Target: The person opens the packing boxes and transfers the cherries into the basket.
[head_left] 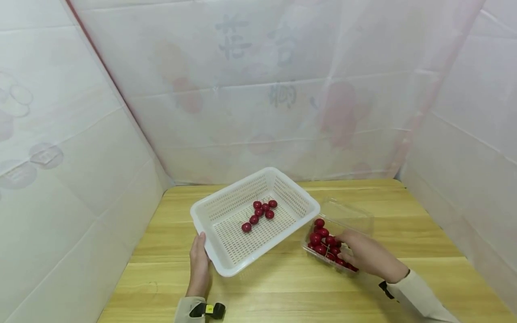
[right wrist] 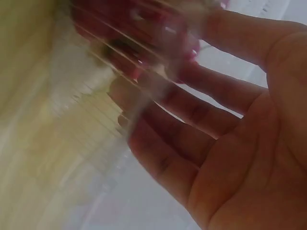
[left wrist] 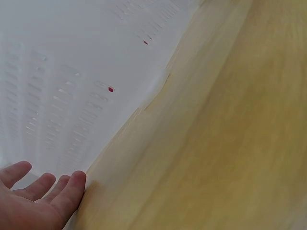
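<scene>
A white perforated plastic basket (head_left: 226, 264) stands tilted at an angle, with several red cherries (head_left: 259, 212) on its floor. My left hand (head_left: 199, 264) holds its left side, thumb at the rim; in the left wrist view the fingers (left wrist: 72, 191) lie against the basket's outer wall. At the right, a clear plastic box (head_left: 308, 251) contains a heap of cherries (head_left: 321, 249). My right hand (head_left: 367, 253) reaches over the box's right side, fingertips down among the fruit. The right wrist view shows thumb and fingers (right wrist: 163, 163) around cherries behind blurred clear plastic; I cannot tell whether they pinch one.
The box's clear lid (head_left: 347, 215) lies open behind it, toward the back of the wooden table (head_left: 282, 296). Pale printed sheeting (head_left: 242, 112) encloses the table at the back and both sides. The basket's right corner comes close to the box.
</scene>
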The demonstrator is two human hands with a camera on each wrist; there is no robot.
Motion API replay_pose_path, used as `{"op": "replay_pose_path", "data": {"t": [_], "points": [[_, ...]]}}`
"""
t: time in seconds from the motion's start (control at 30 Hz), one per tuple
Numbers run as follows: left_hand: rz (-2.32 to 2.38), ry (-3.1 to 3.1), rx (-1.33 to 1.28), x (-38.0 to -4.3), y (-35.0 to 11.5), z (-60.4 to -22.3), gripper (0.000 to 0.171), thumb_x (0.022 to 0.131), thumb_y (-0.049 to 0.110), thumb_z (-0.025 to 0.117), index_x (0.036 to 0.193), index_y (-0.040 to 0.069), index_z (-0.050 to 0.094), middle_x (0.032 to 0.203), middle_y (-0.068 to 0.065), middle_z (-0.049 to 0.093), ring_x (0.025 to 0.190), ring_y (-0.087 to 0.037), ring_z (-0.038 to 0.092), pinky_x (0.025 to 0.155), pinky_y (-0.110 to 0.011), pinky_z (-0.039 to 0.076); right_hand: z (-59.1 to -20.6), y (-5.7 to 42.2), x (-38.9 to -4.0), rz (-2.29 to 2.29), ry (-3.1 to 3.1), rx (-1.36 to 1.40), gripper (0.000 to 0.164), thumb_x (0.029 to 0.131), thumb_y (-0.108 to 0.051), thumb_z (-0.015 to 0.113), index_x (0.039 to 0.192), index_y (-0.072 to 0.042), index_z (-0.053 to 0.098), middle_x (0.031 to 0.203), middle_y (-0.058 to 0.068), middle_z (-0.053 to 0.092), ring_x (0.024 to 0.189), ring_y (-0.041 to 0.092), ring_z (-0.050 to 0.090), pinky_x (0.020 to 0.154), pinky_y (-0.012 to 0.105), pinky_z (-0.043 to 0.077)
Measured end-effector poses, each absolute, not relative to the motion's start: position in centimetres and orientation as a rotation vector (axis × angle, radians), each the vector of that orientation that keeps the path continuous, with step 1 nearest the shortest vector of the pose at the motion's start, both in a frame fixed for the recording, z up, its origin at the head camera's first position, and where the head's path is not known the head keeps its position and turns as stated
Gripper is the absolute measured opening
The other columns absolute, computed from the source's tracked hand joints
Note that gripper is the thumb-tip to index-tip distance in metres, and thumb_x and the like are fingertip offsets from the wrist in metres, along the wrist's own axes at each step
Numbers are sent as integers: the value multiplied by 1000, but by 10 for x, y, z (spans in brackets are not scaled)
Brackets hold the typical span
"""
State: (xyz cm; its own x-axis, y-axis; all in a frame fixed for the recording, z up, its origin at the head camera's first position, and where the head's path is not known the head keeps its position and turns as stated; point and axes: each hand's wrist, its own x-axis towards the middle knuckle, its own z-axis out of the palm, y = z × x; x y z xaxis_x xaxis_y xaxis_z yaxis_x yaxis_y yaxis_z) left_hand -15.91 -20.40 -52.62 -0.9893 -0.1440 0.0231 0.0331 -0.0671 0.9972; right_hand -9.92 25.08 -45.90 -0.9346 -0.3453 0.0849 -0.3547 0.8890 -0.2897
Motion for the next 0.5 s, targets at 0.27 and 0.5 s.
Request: {"op": "replay_pose_path", "data": {"t": [0.27, 0.5], "points": [[-2202, -2077, 113, -160, -205, -527, 62, 110, 59, 26, 156, 20, 40, 135, -15, 62, 112, -19, 70, 87, -26, 60, -475, 250, -102, 523, -3078, 489, 28, 90, -20, 80, 113, -6, 73, 105, 4, 75, 92, 19, 72, 75, 35, 61], [-2182, -2076, 115, -161, -204, -528, 64, 109, 61, 26, 155, 20, 42, 135, -19, 61, 110, -21, 70, 86, -26, 60, -482, 246, -104, 594, -3099, 387, 21, 91, -22, 79, 106, -8, 75, 97, -1, 76, 73, -1, 60, 61, 21, 51]]}}
